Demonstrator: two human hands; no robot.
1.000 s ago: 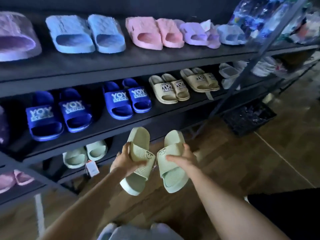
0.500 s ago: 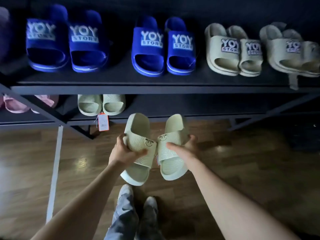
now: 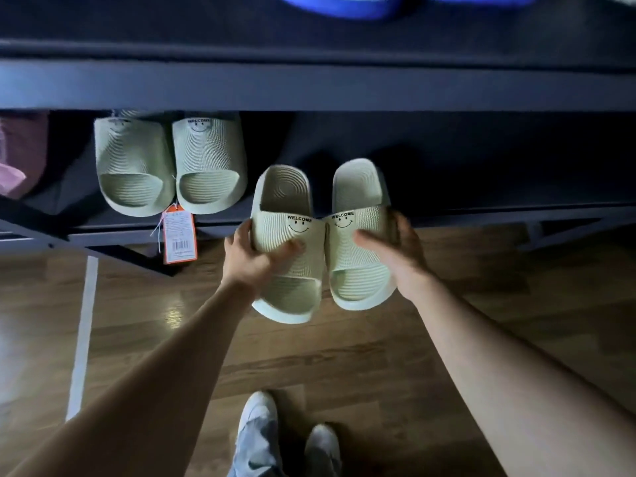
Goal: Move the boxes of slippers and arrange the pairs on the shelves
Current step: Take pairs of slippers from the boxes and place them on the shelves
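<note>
A person's left hand (image 3: 256,258) and right hand (image 3: 401,256), fingers clamped on one green slipper (image 3: 287,232) each (heels leading), hold the pair at the bottom shelf (image 3: 481,213) edge, apparently to slide in beside the shelved pair (image 3: 170,166).

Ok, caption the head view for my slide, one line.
Left hand and right hand carry two pale green slippers toward the bottom shelf, beside a matching pair.

The left hand (image 3: 256,258) grips one pale green slipper (image 3: 287,242), and the right hand (image 3: 395,253) grips its mate (image 3: 358,235); they touch side by side, heels at 12 o'clock over the bottom shelf (image 3: 481,211). At 10 o'clock a matching pair (image 3: 170,165) sits shelved, an orange tag (image 3: 179,237) hanging below.
</note>
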